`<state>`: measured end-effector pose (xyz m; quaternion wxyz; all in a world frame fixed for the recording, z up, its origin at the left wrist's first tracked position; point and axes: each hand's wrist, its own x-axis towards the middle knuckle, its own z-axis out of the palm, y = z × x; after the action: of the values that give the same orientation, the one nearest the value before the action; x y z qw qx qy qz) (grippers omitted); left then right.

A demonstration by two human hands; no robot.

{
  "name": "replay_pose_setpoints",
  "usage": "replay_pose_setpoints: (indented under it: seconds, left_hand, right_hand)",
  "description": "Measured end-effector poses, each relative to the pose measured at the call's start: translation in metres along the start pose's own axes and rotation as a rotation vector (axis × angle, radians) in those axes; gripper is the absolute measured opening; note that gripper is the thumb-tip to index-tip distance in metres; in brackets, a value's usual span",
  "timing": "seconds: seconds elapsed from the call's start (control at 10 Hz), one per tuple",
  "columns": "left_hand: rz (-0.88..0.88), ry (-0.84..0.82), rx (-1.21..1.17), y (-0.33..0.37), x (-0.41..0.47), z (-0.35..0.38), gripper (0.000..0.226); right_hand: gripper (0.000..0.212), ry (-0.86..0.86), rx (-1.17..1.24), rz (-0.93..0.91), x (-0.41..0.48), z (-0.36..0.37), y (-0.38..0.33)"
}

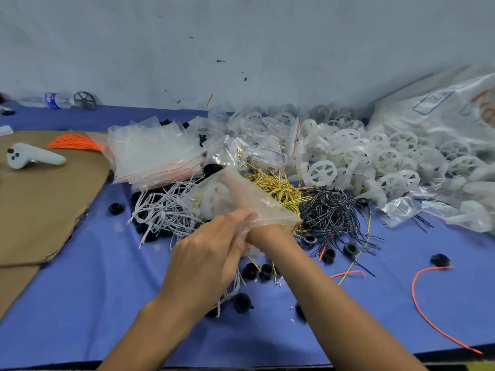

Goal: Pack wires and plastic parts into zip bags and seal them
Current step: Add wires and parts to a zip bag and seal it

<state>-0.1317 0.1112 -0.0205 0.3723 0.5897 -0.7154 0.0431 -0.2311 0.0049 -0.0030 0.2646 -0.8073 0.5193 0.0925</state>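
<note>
Sitting on the blue table [80,303], the clutter runs from the white wheels [401,156] heaped at two o'clock, through the stack of empty bags [155,153] at eleven, down to the white wires [160,212], yellow wires [278,188] and black wires [332,210] tangled at centre. Above that tangle the zip bag [241,202] is held, already carrying a wheel and some yellow wire. Its long axis runs from ten o'clock to four, the closed bottom pointing to ten and the red-striped mouth toward the wrists. The left hand [206,261] pinches the mouth edge with closed fingers; the right hand [238,194] is inside the bag, and I cannot tell how its fingers lie. Pulling that hand out could drag wire across the zip, so the seal would gape, and the tilted bag might spill onto the black caps [257,271] below.
</note>
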Motion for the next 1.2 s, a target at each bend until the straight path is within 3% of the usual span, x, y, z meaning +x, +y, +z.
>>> replay_pose_setpoints:
  seconds: [0.1,0.2,0.3,0.4,0.5,0.6,0.7,0.8,0.9,1.0,1.1,1.2]
  left_hand:
    - [-0.026,0.016,-0.021,0.002,-0.004,0.009,0.031]
    - [-0.053,0.006,-0.035,0.003,-0.006,0.015,0.031]
    - [-0.070,-0.008,-0.049,0.003,-0.006,0.019,0.031]
    - [-0.089,-0.023,-0.052,0.006,-0.007,0.022,0.030]
    - [-0.093,-0.037,-0.045,0.008,-0.010,0.021,0.029]
    - [-0.104,-0.041,-0.039,0.010,-0.012,0.018,0.028]
    - [-0.094,-0.043,-0.036,0.010,-0.014,0.017,0.027]
    - [-0.080,-0.038,-0.035,0.011,-0.014,0.016,0.027]
    - [-0.074,-0.042,-0.030,0.011,-0.014,0.016,0.030]
    - [-0.095,-0.048,-0.038,0.011,-0.012,0.017,0.032]
    - [-0.128,-0.050,-0.058,0.013,-0.011,0.019,0.032]
    - [-0.140,-0.056,-0.076,0.016,-0.011,0.020,0.029]
  right_hand:
    - [0.019,0.154,-0.084,-0.267,-0.031,0.017,0.022]
    - [0.015,0.171,0.294,-0.500,-0.072,0.016,0.069]
    - [0.018,0.240,0.584,-0.395,-0.079,-0.020,0.120]
    - [0.020,0.672,0.558,-0.194,-0.044,-0.064,0.160]
    - [0.027,0.834,0.548,0.112,0.007,-0.088,0.185]
    - [0.031,0.658,0.413,0.260,0.047,-0.095,0.198]
    - [0.036,0.641,0.446,0.310,0.066,-0.094,0.199]
    - [0.036,0.807,0.519,0.310,0.062,-0.096,0.196]
    - [0.029,0.925,0.666,0.175,0.030,-0.101,0.193]
    - [0.019,0.904,1.093,-0.150,-0.026,-0.087,0.187]
    - [0.035,0.663,1.478,-0.369,-0.088,-0.041,0.181]
    - [0.040,0.361,1.483,-0.385,-0.121,0.024,0.168]
